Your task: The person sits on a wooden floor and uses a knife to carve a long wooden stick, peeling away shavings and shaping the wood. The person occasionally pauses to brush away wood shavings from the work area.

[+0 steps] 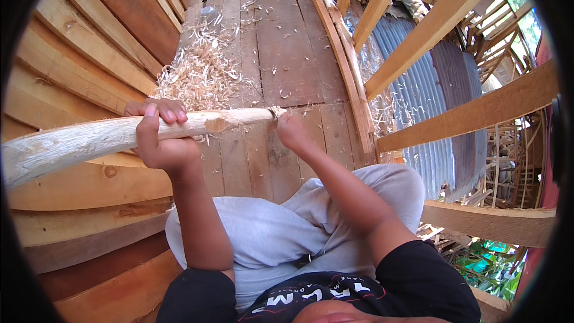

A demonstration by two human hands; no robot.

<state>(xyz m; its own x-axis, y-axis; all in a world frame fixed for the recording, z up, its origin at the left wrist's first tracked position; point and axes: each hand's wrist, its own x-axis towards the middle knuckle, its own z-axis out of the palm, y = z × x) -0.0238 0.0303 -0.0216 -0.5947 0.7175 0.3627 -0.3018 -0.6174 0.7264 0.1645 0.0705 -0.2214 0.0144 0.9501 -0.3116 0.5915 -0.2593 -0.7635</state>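
Observation:
A pale, peeled wooden pole [84,143] runs across in front of me, thick at the left and thinner toward its right end. My left hand [162,143] is wrapped round it, thumb up along the near side and fingers over the top. Close to the tip, my right hand [293,132] is closed, knuckles up. A small dark piece [275,113] shows at the tip beside those fingers; I cannot tell whether it is a blade or part of the pole. Just right of my left hand, the pole has a darker, shaved patch [216,125].
Curled wood shavings [203,78] lie heaped on the plank floor [293,54] beyond the pole. A small clear round object [208,13] sits behind them. Board walling [84,191] stands at the left. Slanted wooden rails [436,24] line the right, above corrugated metal sheets [412,84].

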